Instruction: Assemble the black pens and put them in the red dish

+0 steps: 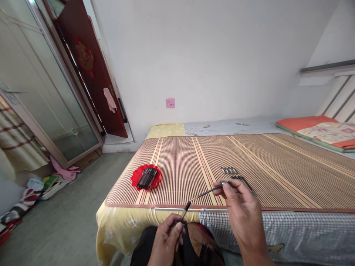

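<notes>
My left hand (172, 233), low in front of the bed's edge, pinches a pen barrel (186, 209) with a black upper end, tilted up to the right. Between the fingertips of my right hand (237, 197) is a thin dark pen refill (206, 192), slanting down to the left. Its pale narrow end meets or nearly meets the top of the barrel; I cannot tell if it is inside. Several dark pens (148, 178) lie together in a red scalloped dish (134, 180) on the mat. Behind my right hand, several slim dark pieces with clear ends (229, 170) lie side by side, partly hidden.
A striped bamboo mat (177, 159) covers the bed, over yellow and grey checked sheets. Folded orange and floral bedding (318, 129) lies at the far right. A pink note (170, 103) sticks to the wall. Clothes and other items (33, 192) are on the floor at left.
</notes>
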`<act>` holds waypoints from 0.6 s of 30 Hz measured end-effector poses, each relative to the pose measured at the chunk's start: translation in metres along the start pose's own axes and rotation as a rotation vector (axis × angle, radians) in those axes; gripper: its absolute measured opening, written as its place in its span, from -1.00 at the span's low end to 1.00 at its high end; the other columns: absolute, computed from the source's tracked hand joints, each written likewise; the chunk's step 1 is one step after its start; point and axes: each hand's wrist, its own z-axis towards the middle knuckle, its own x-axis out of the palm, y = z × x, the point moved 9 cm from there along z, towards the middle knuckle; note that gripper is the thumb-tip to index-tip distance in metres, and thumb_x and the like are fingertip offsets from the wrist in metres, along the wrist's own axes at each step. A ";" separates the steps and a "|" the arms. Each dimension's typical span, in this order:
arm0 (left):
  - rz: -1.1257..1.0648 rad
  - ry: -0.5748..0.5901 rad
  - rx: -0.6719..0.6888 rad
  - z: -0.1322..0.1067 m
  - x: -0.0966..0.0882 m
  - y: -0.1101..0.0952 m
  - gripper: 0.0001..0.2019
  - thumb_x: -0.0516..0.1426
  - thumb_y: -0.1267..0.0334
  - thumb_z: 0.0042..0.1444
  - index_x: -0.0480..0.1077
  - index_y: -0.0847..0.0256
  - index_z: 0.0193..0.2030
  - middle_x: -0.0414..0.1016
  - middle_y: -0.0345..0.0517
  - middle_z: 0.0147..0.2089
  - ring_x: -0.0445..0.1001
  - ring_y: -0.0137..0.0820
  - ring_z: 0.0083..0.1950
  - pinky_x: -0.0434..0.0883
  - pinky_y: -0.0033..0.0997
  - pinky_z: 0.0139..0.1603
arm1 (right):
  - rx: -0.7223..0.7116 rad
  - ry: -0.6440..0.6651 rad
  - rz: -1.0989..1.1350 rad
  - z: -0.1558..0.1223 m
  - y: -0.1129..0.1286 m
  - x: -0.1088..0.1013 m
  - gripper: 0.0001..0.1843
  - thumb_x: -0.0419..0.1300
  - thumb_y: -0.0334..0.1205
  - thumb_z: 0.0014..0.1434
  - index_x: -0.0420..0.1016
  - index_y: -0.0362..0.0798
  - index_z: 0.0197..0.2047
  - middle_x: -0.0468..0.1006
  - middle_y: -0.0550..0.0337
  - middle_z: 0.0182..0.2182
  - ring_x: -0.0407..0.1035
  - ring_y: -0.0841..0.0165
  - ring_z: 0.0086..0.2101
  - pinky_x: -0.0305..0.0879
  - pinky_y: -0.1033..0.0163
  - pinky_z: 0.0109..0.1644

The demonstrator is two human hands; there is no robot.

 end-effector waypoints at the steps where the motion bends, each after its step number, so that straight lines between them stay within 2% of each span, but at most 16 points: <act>1: 0.001 -0.004 -0.001 0.000 0.000 0.000 -0.36 0.32 -0.37 -0.06 0.53 0.25 -0.22 0.41 -0.23 -0.48 0.25 -0.55 -0.55 0.09 -0.59 -0.58 | -0.016 0.011 -0.025 -0.001 0.003 0.000 -0.78 0.29 -0.01 0.30 0.54 0.02 -0.14 0.62 0.16 -0.19 0.52 0.38 -0.28 0.50 0.24 -0.15; 7: 0.060 -0.039 0.096 -0.002 -0.005 -0.009 -0.46 0.30 -0.29 0.05 0.58 0.23 -0.21 0.46 -0.19 -0.46 0.32 -0.50 -0.49 0.23 -0.53 -0.48 | -0.112 -0.004 -0.095 -0.005 0.022 0.001 -0.80 0.27 -0.04 0.31 0.54 0.02 -0.15 0.63 0.15 -0.21 0.52 0.37 -0.32 0.49 0.25 -0.22; 11: 0.050 -0.044 0.086 -0.002 -0.005 -0.008 -0.44 0.30 -0.31 0.02 0.58 0.22 -0.20 0.46 -0.19 -0.46 0.32 -0.49 -0.51 0.21 -0.54 -0.52 | -0.097 -0.057 -0.041 -0.004 0.018 -0.005 -0.81 0.26 -0.04 0.32 0.53 0.02 -0.15 0.63 0.15 -0.17 0.53 0.37 -0.29 0.49 0.24 -0.19; 18: 0.048 -0.040 0.073 -0.004 -0.003 -0.008 -0.42 0.30 -0.32 0.01 0.58 0.24 -0.19 0.46 -0.16 -0.44 0.32 -0.48 -0.50 0.19 -0.55 -0.53 | -0.073 -0.009 -0.104 -0.003 0.017 -0.003 -0.77 0.27 -0.01 0.32 0.54 0.01 -0.14 0.62 0.14 -0.19 0.52 0.35 -0.29 0.49 0.22 -0.18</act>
